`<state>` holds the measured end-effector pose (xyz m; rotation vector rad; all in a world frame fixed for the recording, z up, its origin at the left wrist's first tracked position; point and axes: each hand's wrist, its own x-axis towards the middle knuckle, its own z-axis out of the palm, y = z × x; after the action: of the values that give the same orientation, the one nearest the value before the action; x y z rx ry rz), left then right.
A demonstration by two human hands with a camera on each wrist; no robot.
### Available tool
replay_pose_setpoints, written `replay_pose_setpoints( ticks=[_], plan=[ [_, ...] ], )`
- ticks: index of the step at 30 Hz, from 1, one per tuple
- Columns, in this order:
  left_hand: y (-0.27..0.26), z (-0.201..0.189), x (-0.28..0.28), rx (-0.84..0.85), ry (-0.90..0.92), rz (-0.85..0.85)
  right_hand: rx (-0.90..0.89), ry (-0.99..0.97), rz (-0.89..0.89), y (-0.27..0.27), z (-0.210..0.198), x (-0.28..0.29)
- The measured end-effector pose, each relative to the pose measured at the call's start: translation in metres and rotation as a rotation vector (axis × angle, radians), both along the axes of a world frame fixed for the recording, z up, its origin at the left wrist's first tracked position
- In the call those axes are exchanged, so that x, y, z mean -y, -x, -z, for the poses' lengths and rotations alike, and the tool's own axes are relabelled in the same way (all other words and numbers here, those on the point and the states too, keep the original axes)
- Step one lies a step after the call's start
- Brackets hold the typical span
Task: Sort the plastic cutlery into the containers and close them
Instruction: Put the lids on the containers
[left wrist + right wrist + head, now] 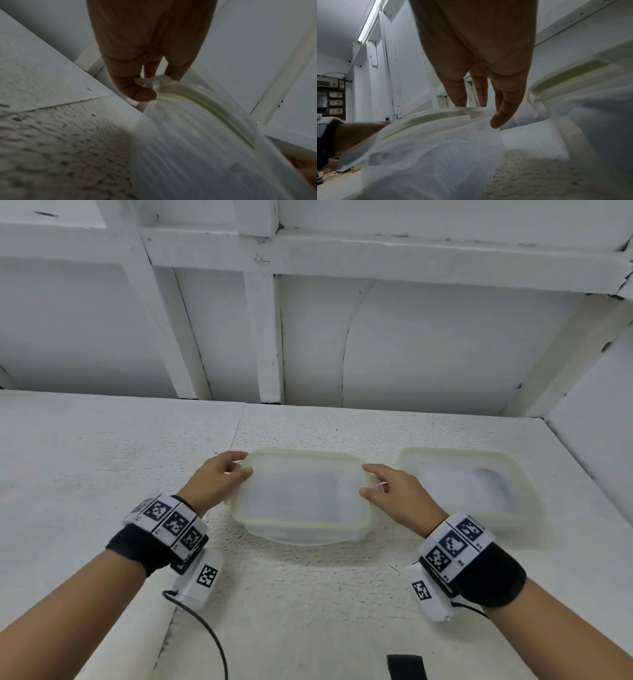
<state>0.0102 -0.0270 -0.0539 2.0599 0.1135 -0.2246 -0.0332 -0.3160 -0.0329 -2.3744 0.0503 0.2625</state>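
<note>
Your left hand (pixel 219 477) is on the left end of the near container's lid (pixel 301 491), fingers over the far-left corner and thumb on top. In the left wrist view your fingers (pixel 137 93) are curled round a clear latch tab (pixel 150 81) at that corner, so this hand is clamped on the lid. Your right hand (pixel 394 491) is at the lid's right end, thumb on the top surface, fingers reaching over the edge. In the right wrist view those fingertips (pixel 498 120) touch the pale green-rimmed edge of the lid and its flap (pixel 476 112); they look only loosely bent, so you are pressing there, not gripping.

The lid lies slightly askew on the near container (pixel 308 537), which sits around the middle of the white table (pixel 102 457), nearer the far edge. Blurred grey shapes show through the lid; I cannot tell what cutlery they are.

A second container (pixel 476 491) with its lid on stands just beside it to the right, towards the table's right edge, with faint curved shapes inside.

Both wrists carry marker-patterned bands (pixel 168 520) with black cuffs. A black cable (pixel 212 642) runs along the near part of the table, and a black strap end (pixel 406 667) lies at the near edge.
</note>
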Motion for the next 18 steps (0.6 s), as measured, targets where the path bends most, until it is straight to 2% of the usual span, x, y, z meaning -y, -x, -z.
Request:
replay_pose_setpoints(
  ticks=[6, 14, 18],
  plan=[
    [0.002, 0.002, 0.003, -0.011, 0.048, -0.024, 0.016, -0.068, 0.077, 0.000, 0.003, 0.003],
    [-0.002, -0.007, 0.012, 0.093, -0.131, -0.052, 0.056, -0.002, 0.098, 0.000, -0.002, -0.001],
    [-0.006, -0.014, 0.014, 0.089, -0.155, -0.009, 0.045, 0.028, 0.096, -0.002, -0.005, -0.003]
  ],
)
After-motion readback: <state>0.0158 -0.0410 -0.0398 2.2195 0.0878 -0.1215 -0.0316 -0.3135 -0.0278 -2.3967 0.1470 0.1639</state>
